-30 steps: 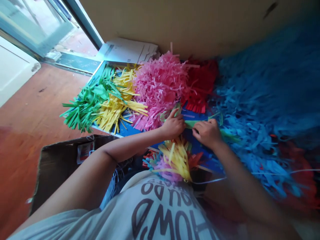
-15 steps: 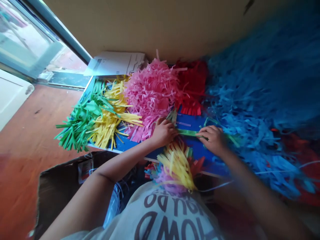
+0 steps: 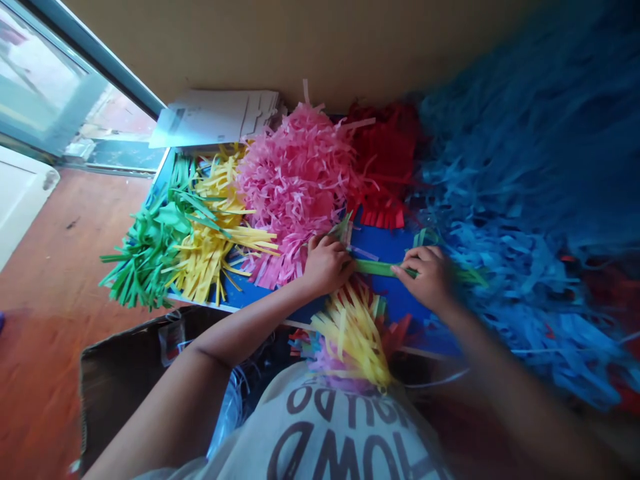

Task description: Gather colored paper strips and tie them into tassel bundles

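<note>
A green tissue-paper strip (image 3: pixel 376 268) is stretched level between my two hands over the blue tabletop (image 3: pixel 395 245). My left hand (image 3: pixel 329 265) is closed on its left end, just in front of the pink fringe. Thumb and fingers of my right hand (image 3: pixel 425 275) pinch the strip farther right, and loose green ends stick out beyond that hand. Below the strip hangs a yellow paper tassel (image 3: pixel 356 333), with purple fringe (image 3: pixel 330 360) partly under it, over the table's front edge against my shirt.
Green fringe (image 3: pixel 150 250), yellow fringe (image 3: pixel 207 260), pink fringe (image 3: pixel 297 180) and red fringe (image 3: pixel 384 167) lie across the table. A large blue fringe heap (image 3: pixel 505 247) fills the right side. White sheets (image 3: pixel 215 117) lie by the wall; a cardboard box (image 3: pixel 120 380) stands below the front edge.
The view has shifted slightly. Both hands keep their grip on the green strip, which stays stretched between them in nearly the same place.
</note>
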`<action>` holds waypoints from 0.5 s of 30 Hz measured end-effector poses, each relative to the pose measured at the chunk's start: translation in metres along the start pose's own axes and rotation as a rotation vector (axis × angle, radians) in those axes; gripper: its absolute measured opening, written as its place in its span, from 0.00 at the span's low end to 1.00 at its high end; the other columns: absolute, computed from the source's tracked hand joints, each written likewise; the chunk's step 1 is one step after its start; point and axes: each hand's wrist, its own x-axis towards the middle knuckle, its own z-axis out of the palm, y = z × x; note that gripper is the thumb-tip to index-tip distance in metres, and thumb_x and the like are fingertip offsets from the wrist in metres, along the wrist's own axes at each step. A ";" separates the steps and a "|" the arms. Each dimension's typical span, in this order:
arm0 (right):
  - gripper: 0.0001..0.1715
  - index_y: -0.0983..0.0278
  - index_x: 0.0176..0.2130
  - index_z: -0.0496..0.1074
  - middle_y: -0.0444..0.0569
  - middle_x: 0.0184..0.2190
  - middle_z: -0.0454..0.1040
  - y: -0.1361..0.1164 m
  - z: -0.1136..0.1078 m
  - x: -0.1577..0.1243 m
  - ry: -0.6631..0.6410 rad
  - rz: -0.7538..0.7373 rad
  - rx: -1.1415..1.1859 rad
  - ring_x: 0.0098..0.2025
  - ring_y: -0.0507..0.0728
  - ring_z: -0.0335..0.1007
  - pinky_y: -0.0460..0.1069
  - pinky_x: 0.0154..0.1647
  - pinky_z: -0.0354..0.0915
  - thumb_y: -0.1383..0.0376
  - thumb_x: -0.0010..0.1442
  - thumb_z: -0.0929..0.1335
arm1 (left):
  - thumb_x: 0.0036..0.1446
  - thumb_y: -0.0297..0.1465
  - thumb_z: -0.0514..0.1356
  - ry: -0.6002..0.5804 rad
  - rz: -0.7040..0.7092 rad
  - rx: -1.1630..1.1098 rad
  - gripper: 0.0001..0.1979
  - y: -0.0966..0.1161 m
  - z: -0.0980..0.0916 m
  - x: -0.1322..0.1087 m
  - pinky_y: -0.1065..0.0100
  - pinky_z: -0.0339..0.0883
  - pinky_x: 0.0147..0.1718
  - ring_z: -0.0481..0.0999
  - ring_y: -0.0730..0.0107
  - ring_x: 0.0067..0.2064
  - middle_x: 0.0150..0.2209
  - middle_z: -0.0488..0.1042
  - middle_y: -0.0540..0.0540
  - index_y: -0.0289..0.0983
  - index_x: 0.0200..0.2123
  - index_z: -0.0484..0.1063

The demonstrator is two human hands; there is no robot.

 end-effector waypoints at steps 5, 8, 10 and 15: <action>0.16 0.61 0.23 0.74 0.51 0.34 0.76 -0.002 0.002 0.002 -0.009 0.028 -0.041 0.42 0.61 0.66 0.56 0.43 0.59 0.59 0.61 0.70 | 0.60 0.38 0.61 0.012 -0.003 0.044 0.13 0.002 0.005 0.004 0.48 0.55 0.52 0.71 0.56 0.44 0.32 0.77 0.44 0.38 0.27 0.78; 0.14 0.61 0.24 0.73 0.51 0.33 0.76 -0.005 -0.004 0.006 -0.007 0.065 -0.101 0.41 0.61 0.66 0.55 0.41 0.56 0.59 0.60 0.71 | 0.59 0.39 0.62 0.027 -0.006 0.098 0.11 0.004 0.003 0.003 0.47 0.57 0.52 0.71 0.54 0.46 0.35 0.78 0.43 0.38 0.31 0.78; 0.09 0.61 0.30 0.74 0.52 0.36 0.77 -0.013 -0.012 0.007 0.022 0.056 -0.186 0.43 0.62 0.66 0.55 0.42 0.54 0.60 0.60 0.71 | 0.61 0.37 0.62 0.078 0.045 0.143 0.08 0.005 -0.001 0.002 0.47 0.56 0.55 0.70 0.54 0.49 0.41 0.78 0.43 0.41 0.38 0.78; 0.07 0.60 0.38 0.76 0.48 0.41 0.79 -0.036 -0.020 0.006 -0.032 -0.329 -0.246 0.49 0.59 0.66 0.58 0.50 0.47 0.65 0.66 0.66 | 0.66 0.32 0.56 0.025 0.419 0.229 0.10 0.005 -0.010 0.005 0.45 0.48 0.64 0.69 0.57 0.53 0.43 0.79 0.49 0.46 0.39 0.79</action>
